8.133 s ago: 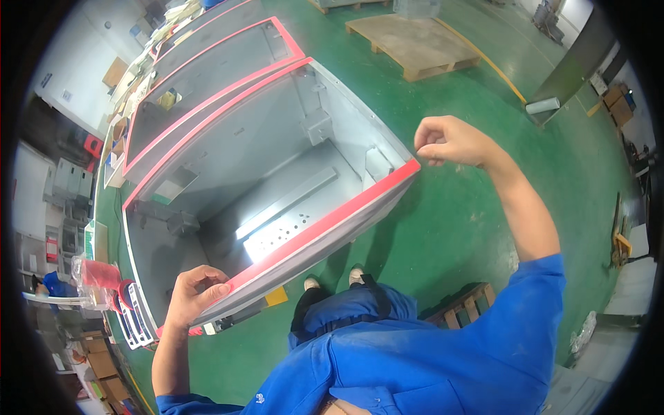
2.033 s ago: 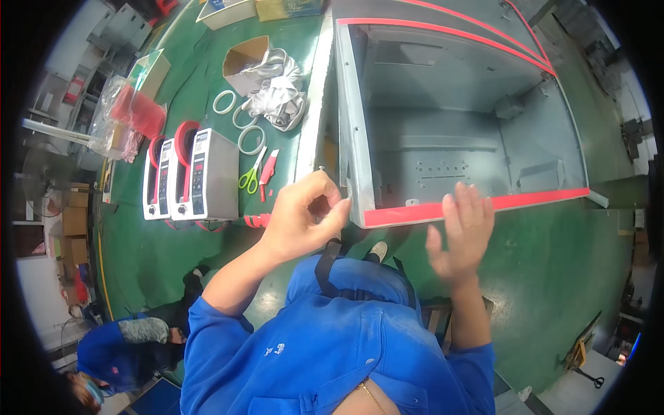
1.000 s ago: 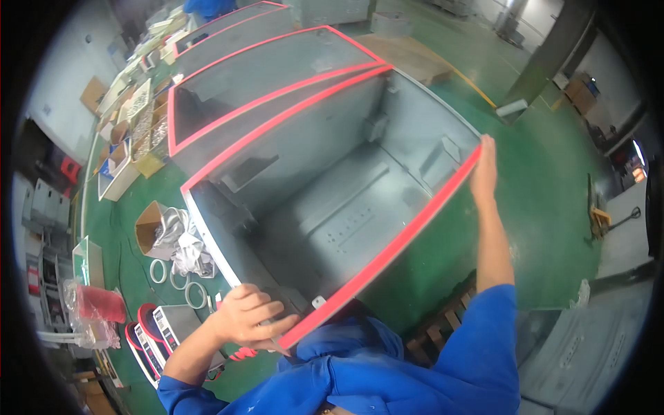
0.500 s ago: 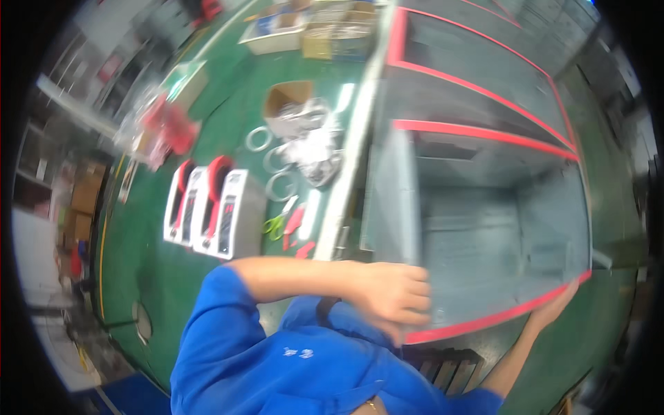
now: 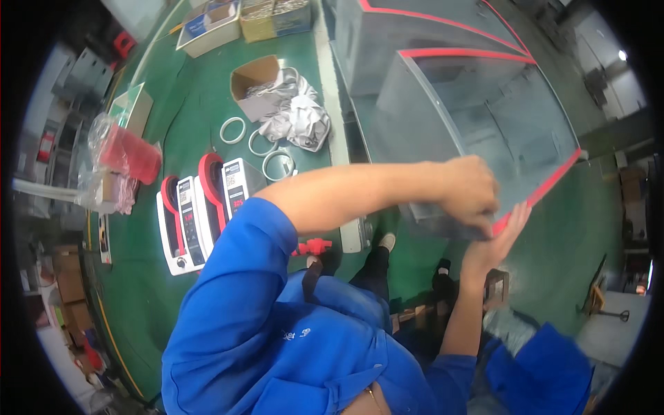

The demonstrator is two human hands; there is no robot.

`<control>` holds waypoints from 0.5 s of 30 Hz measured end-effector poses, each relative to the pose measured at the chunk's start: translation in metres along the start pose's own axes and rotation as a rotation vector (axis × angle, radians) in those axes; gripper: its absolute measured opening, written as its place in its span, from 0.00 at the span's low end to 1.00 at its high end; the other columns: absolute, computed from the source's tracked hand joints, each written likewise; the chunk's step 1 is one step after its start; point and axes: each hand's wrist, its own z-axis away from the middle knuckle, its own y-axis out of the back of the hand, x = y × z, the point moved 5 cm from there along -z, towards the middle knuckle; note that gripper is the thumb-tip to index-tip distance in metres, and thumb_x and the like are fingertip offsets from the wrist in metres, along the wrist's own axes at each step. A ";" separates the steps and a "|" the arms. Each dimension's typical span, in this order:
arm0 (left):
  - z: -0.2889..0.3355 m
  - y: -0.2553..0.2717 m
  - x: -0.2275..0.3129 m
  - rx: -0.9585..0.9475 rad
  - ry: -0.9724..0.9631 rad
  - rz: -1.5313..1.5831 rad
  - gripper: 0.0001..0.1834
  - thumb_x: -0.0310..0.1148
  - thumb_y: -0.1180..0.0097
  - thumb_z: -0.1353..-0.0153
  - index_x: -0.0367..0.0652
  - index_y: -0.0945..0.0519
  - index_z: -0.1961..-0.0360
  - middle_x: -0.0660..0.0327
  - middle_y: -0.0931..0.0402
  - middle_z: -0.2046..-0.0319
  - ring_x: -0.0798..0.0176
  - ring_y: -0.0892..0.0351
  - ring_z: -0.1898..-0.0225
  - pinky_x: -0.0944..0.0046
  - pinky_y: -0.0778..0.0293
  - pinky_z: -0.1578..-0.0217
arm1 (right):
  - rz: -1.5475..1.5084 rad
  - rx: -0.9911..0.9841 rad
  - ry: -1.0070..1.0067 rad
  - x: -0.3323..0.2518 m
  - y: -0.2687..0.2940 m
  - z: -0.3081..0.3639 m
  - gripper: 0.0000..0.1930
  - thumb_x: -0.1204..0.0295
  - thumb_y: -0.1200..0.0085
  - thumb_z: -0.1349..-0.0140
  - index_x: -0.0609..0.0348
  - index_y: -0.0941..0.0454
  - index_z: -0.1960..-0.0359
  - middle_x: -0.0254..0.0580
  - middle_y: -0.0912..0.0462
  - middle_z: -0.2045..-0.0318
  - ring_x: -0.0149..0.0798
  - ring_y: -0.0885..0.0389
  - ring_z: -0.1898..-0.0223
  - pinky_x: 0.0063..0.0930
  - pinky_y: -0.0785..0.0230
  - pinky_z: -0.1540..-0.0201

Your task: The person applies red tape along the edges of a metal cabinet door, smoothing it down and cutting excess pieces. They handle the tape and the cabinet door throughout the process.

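Observation:
A grey metal cabinet [image 5: 391, 142], tilted with its open side up, lies to my right. A red edge strip [image 5: 550, 176] runs along part of its rim, while the long edge towards my left shows bare metal. At the near corner my left hand [image 5: 469, 190] is closed, its fingertips down on the end of that strip. Just below, my right hand [image 5: 494, 250] grips the same rim from outside, fingers along the red. The two hands nearly meet there. What lies under the left fingers is partly hidden.
Two white machines with red reels [image 5: 211, 200] stand left on the green floor. Beyond them are white rings [image 5: 233, 130], a cardboard box [image 5: 252, 75] and crumpled white material [image 5: 304, 121]. Another red-edged cabinet [image 5: 436, 31] stands behind. Blue cloth [image 5: 543, 370] lies lower right.
My view has turned, and the cabinet appears more tilted. The left hand has moved right to the near corner. My right hand has come in along the rim close to it.

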 end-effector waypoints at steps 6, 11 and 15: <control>0.015 0.013 0.003 0.035 0.030 -0.055 0.20 0.51 0.43 0.52 0.48 0.22 0.65 0.57 0.28 0.70 0.52 0.29 0.62 0.54 0.35 0.57 | 0.012 0.015 -0.019 -0.014 -0.004 0.003 0.25 0.74 0.52 0.42 0.71 0.43 0.44 0.57 0.42 0.41 0.57 0.49 0.37 0.46 0.51 0.38; 0.088 0.027 0.053 0.427 0.159 0.036 0.27 0.42 0.39 0.54 0.46 0.27 0.52 0.51 0.33 0.54 0.46 0.35 0.51 0.46 0.41 0.47 | 0.042 0.011 0.180 -0.034 -0.001 0.022 0.23 0.86 0.65 0.45 0.73 0.43 0.45 0.60 0.42 0.42 0.58 0.47 0.38 0.47 0.50 0.38; 0.181 -0.029 0.127 0.403 0.351 0.171 0.22 0.34 0.39 0.52 0.43 0.27 0.54 0.50 0.33 0.55 0.47 0.32 0.53 0.52 0.34 0.54 | 0.071 0.036 0.293 -0.043 0.008 0.034 0.21 0.82 0.65 0.44 0.72 0.41 0.46 0.61 0.40 0.43 0.58 0.45 0.39 0.47 0.50 0.38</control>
